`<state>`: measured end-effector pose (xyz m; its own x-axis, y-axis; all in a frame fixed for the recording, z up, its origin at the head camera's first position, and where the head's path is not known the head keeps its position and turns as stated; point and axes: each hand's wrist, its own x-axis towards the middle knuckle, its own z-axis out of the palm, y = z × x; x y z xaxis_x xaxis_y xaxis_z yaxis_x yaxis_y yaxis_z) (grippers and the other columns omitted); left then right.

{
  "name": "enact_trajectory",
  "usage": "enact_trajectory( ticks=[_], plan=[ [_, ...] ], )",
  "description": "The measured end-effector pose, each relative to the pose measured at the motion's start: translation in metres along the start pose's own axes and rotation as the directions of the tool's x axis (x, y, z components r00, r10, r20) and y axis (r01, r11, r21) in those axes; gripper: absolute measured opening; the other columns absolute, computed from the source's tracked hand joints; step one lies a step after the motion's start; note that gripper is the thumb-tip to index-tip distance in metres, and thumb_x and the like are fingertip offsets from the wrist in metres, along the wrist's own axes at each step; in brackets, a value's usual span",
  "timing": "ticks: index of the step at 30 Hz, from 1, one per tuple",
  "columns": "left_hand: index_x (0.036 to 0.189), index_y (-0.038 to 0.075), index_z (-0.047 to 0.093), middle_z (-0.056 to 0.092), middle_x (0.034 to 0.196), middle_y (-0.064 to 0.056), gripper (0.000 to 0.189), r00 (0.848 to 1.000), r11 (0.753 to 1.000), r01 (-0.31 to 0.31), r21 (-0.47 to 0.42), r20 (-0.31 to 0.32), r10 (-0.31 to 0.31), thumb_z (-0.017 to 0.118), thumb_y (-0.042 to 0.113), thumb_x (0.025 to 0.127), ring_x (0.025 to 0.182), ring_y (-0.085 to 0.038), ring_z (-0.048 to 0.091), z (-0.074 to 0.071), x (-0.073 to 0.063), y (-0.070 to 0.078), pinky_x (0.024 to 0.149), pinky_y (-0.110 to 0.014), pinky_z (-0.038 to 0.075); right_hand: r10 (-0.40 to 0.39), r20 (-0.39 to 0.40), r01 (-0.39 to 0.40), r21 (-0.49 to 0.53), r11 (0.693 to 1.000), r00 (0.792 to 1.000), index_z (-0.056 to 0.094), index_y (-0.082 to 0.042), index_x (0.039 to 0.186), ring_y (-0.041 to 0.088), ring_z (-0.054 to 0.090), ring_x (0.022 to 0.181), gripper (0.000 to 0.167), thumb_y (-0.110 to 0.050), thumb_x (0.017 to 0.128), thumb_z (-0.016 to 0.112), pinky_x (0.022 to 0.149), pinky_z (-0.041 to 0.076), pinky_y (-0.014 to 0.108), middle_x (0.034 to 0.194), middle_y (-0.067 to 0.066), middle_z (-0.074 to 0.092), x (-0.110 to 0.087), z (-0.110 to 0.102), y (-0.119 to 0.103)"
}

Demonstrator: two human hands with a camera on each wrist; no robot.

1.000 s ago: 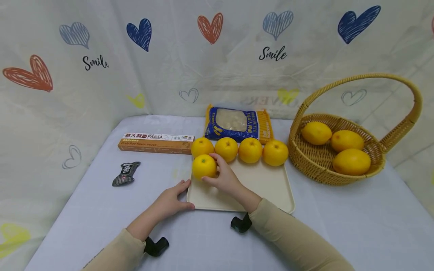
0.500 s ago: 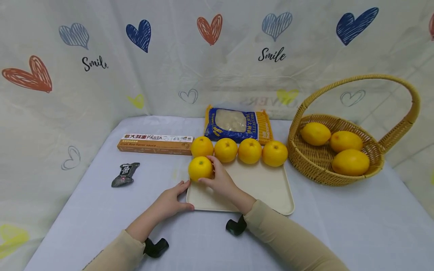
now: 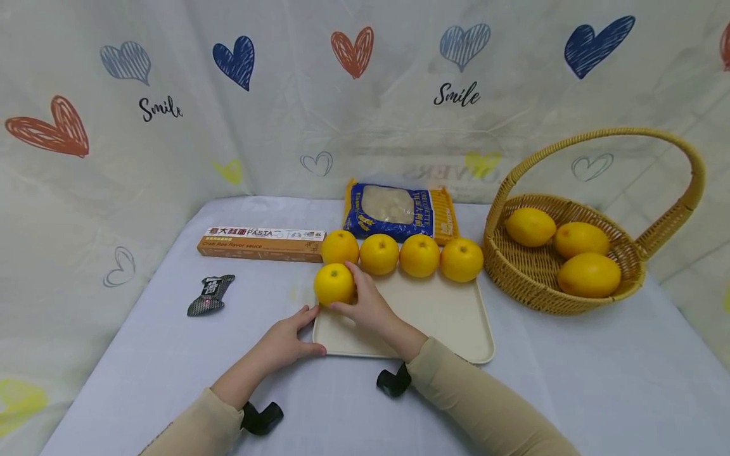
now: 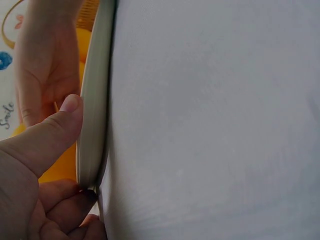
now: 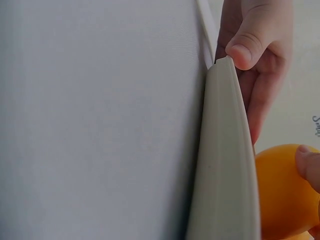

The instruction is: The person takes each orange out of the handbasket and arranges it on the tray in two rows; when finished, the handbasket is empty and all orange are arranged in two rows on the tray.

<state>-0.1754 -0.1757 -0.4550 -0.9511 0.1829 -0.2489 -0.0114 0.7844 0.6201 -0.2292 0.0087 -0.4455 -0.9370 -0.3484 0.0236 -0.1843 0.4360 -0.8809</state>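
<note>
My right hand (image 3: 369, 307) holds an orange (image 3: 333, 284) from its right side, over the left end of the cream tray (image 3: 433, 326). Thumb and fingers curl round the fruit. My left hand (image 3: 287, 342) grips the tray's near left corner. In the left wrist view its thumb (image 4: 70, 105) lies against the tray wall (image 4: 94, 120), with the other fingers bent below the corner. Several more oranges (image 3: 419, 256) stand in a row along the tray's far side. In the right wrist view the held orange (image 5: 282, 195) shows just beyond the tray rim.
A wicker basket (image 3: 530, 294) with an arched handle stands at the right, with lemons (image 3: 589, 275) inside. Behind the row lies a blue and yellow pasta bag (image 3: 393, 209). A long pasta box (image 3: 262, 244) and a small black packet (image 3: 211, 295) lie to the left.
My right hand has moved the orange a little to the left across the tray, towards its left edge. The left hand stays at the tray corner.
</note>
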Motion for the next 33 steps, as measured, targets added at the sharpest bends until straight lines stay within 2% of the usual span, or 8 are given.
enact_trajectory(
  ticks=[9,15,20,23,25,29,33],
  plan=[
    [0.140,0.023,0.035,0.032,0.146,-0.010,0.092,1.000,1.000,0.003,0.005,0.003,-0.003,0.077,0.048,0.062,0.133,-0.031,0.032,0.003,0.001,-0.001,0.103,-0.054,0.031,0.018,0.002,-0.017,-0.051,0.999,1.000,0.016,-0.011,0.145,0.026,0.031,0.133,0.088,-0.024,0.078,0.072,0.110,0.026,0.041,0.147,0.013,0.024,-0.005,-0.003,-0.002],
    [0.140,0.023,0.035,0.031,0.147,-0.010,0.092,1.000,1.000,0.007,0.002,0.009,-0.007,0.076,0.049,0.062,0.134,-0.031,0.031,0.001,0.002,-0.001,0.104,-0.054,0.030,-0.029,-0.016,0.027,-0.154,0.988,0.999,0.019,-0.011,0.145,0.027,0.033,0.132,0.087,-0.029,0.077,0.072,0.107,0.031,0.045,0.147,0.011,0.026,-0.021,-0.024,-0.012],
    [0.141,0.024,0.034,0.030,0.148,-0.010,0.092,1.000,1.000,0.012,0.005,0.014,-0.012,0.076,0.049,0.063,0.135,-0.031,0.029,0.001,0.003,-0.001,0.105,-0.054,0.029,-0.169,-0.053,0.153,-0.229,0.961,0.984,0.021,-0.013,0.144,0.029,0.037,0.127,0.082,-0.026,0.079,0.070,0.102,0.039,0.044,0.143,0.013,0.030,-0.042,-0.066,-0.023],
    [0.141,0.024,0.034,0.029,0.148,-0.010,0.092,1.000,1.000,0.020,0.007,0.016,-0.021,0.077,0.047,0.063,0.135,-0.032,0.029,0.001,0.002,-0.002,0.105,-0.054,0.028,-0.279,-0.139,0.235,-0.269,0.934,0.950,0.024,-0.008,0.142,0.031,0.037,0.126,0.079,-0.018,0.079,0.070,0.100,0.039,0.046,0.141,0.016,0.032,-0.053,-0.099,-0.022],
    [0.141,0.023,0.034,0.029,0.148,-0.010,0.092,1.000,1.000,0.024,0.008,0.015,-0.024,0.077,0.047,0.063,0.135,-0.032,0.029,0.001,0.002,-0.001,0.105,-0.054,0.028,-0.312,-0.219,0.244,-0.291,0.925,0.924,0.026,-0.004,0.141,0.033,0.037,0.125,0.076,-0.013,0.079,0.070,0.100,0.039,0.048,0.139,0.018,0.033,-0.060,-0.124,-0.017],
    [0.141,0.023,0.035,0.029,0.148,-0.011,0.092,1.000,1.000,0.026,0.012,0.014,-0.026,0.077,0.048,0.063,0.134,-0.033,0.029,0.000,0.001,0.000,0.105,-0.055,0.028,-0.282,-0.368,0.177,-0.293,0.939,0.886,0.024,-0.001,0.140,0.038,0.034,0.126,0.074,-0.009,0.081,0.067,0.100,0.035,0.053,0.139,0.022,0.028,-0.077,-0.170,-0.003],
    [0.141,0.023,0.034,0.029,0.148,-0.010,0.093,0.999,0.999,0.029,0.014,0.021,-0.029,0.077,0.049,0.063,0.134,-0.033,0.029,0.000,0.001,0.001,0.105,-0.055,0.028,-0.210,-0.452,0.061,-0.322,0.945,0.867,0.019,-0.005,0.143,0.039,0.032,0.126,0.075,-0.016,0.085,0.063,0.101,0.034,0.052,0.142,0.021,0.024,-0.098,-0.206,0.011]
  ],
)
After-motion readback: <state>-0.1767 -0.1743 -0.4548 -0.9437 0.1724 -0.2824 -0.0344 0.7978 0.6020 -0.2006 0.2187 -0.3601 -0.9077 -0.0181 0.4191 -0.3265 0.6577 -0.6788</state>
